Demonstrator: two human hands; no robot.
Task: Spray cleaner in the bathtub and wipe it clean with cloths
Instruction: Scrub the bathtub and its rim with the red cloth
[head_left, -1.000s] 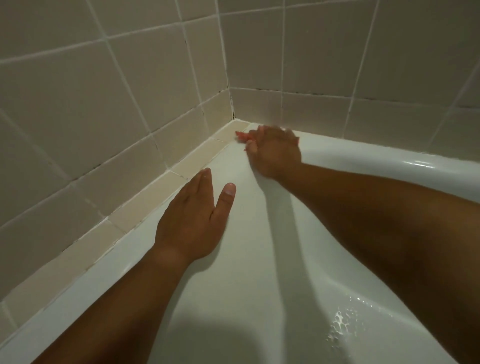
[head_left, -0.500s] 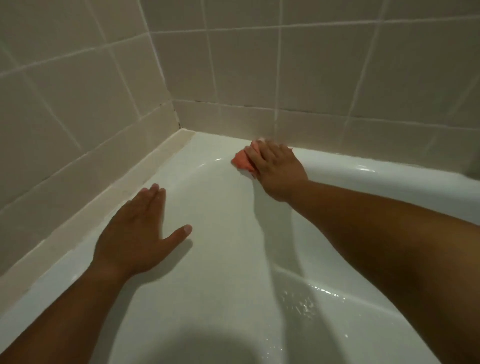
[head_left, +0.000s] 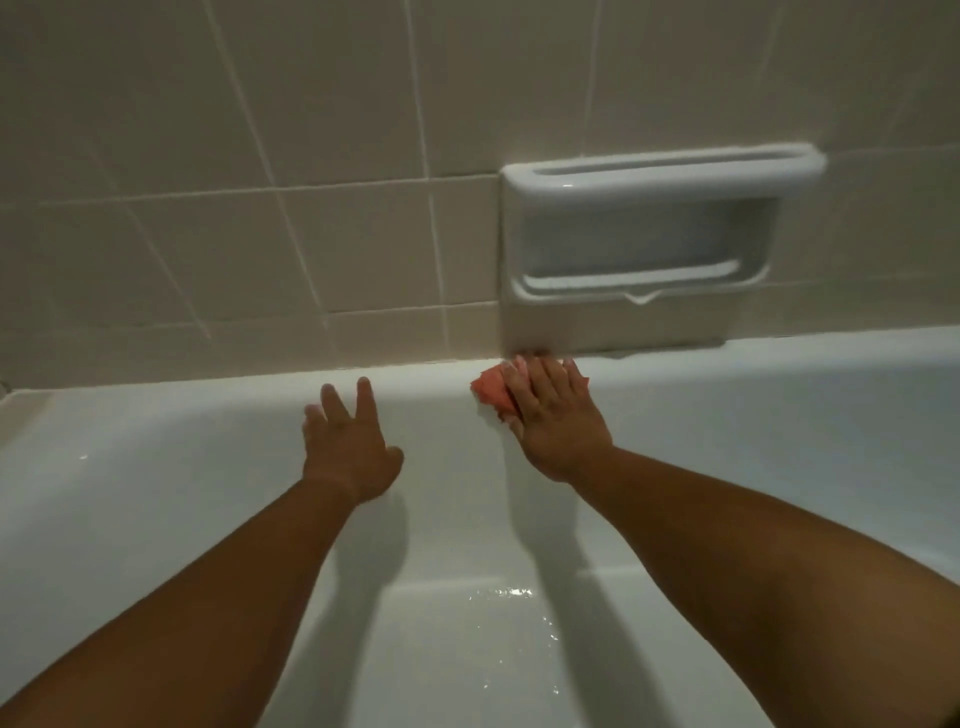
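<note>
The white bathtub (head_left: 182, 467) fills the lower view, its far rim running along the tiled wall. My right hand (head_left: 558, 415) lies flat with straight fingers on a small pink cloth (head_left: 491, 392), pressing it against the tub's far wall just under the rim. Most of the cloth is hidden beneath the palm. My left hand (head_left: 348, 447) rests flat on the tub's far wall to the left, fingers spread, holding nothing. No spray bottle is in view.
A white ceramic soap dish (head_left: 649, 249) is set into the beige tiled wall (head_left: 260, 156) right above my right hand. Water droplets (head_left: 511, 595) glisten on the tub floor between my forearms.
My right hand has slid the cloth rightward along the rim, away from the corner, to under the soap dish. My left hand followed along the tub wall. The view panned right.
</note>
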